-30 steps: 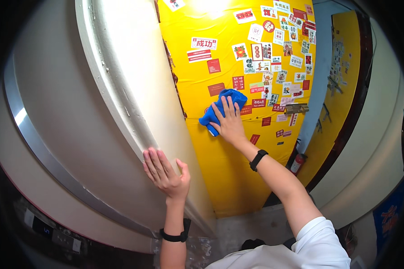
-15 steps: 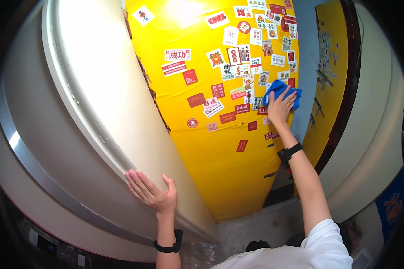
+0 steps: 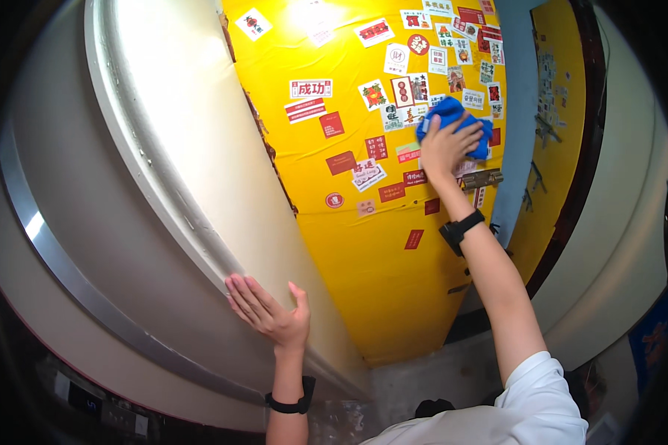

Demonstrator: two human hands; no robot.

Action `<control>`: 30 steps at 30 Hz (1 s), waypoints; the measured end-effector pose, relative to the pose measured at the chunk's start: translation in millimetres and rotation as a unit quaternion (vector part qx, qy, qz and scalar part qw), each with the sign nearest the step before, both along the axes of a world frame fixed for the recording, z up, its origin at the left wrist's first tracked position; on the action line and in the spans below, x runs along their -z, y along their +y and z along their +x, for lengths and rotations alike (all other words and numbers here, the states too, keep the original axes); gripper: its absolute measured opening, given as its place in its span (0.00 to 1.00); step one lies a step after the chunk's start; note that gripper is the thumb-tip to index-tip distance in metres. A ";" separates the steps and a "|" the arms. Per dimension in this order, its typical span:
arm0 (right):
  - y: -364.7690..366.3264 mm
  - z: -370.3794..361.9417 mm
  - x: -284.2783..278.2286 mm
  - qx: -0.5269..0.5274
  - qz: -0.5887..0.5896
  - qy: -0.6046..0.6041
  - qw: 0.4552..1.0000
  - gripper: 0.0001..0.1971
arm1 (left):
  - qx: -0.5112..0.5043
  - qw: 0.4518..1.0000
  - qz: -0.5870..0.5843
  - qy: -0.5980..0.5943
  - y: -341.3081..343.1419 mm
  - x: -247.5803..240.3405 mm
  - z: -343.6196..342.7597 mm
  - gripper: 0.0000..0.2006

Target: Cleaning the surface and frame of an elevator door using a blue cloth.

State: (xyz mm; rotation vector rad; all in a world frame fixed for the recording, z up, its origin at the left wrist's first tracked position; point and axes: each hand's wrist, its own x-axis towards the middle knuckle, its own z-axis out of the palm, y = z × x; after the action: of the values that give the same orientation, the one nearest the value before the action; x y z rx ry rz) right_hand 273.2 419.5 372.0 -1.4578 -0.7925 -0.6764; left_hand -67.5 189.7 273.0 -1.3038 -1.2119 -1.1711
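A bunched blue cloth [image 3: 456, 127] lies against a yellow door [image 3: 364, 274] covered with stickers. My right hand [image 3: 449, 148] presses it there, fingers spread over the cloth, arm stretched forward. Part of the stickers is hidden behind cloth and hand. Just below the hand, a brownish metal latch [image 3: 482, 179] sticks out from the door near its right edge. My left hand [image 3: 271, 315] is open, holding nothing. Its fingers rest along the rounded edge of a cream panel [image 3: 252, 222] left of the door. Each wrist wears a black band.
Red and white stickers [image 3: 311, 89] crowd the door's upper half. At the right stands another yellow panel [image 3: 553, 141] with stickers and dark metal fittings, a bluish-grey strip [image 3: 518, 126] between the two. Grey floor [image 3: 408, 378] shows below. A dark device with a lit display [image 3: 89, 404] is lower left.
My right hand has slid the blue cloth left and upward over the stickers, and the metal latch has come into sight. The view has shifted slightly. My left hand stays on the panel edge.
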 end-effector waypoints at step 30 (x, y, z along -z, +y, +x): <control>-36.5 -175.2 91.6 -0.222 -0.086 -0.333 0.912 0.39 | 0.019 1.000 0.012 0.014 0.8 0.2 -5.8 0.37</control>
State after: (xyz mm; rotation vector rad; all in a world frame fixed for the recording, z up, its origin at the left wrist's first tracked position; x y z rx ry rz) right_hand 98.0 383.0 280.4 -1.1259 -1.6927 -0.7672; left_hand -73.3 190.5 272.8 -1.3271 -1.1535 -1.1872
